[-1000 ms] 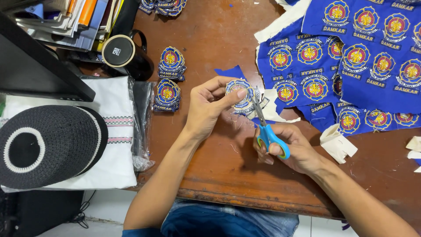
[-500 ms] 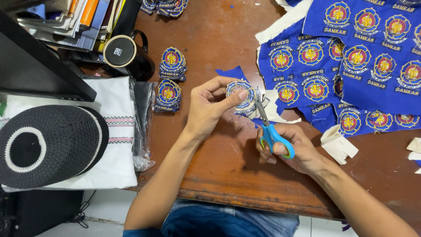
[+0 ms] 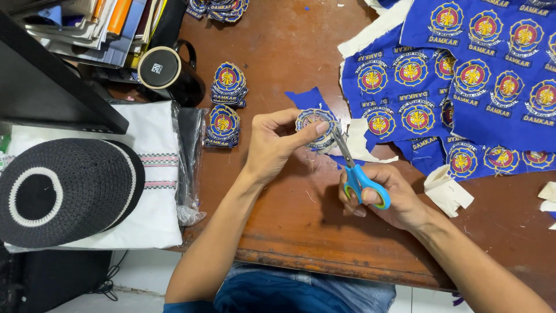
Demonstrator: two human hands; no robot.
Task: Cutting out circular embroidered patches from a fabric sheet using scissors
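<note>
At the near edge, the table (image 3: pixel 301 232) is brown wood, with the person's blue-trousered lap below it. On the near left a black cap (image 3: pixel 61 188) with a white ring rests on a white folded cloth (image 3: pixel 159 174). The right hand (image 3: pixel 385 200) is clenched through the blue handles of the scissors (image 3: pixel 356 171), whose blades point far and left and meet the edge of the patch (image 3: pixel 315 124). The left hand (image 3: pixel 275 142) pinches that round patch between thumb and fingers, holding it just above the table at centre. Just left of it lie 2 stacks of cut patches (image 3: pixel 226 104). Farther left stands a black mug (image 3: pixel 165 72), with books (image 3: pixel 110 26) beyond. To the far right spreads blue cloth (image 3: pixel 463 75) covered in uncut emblems, with white scraps (image 3: pixel 446 194) near its edge.
</note>
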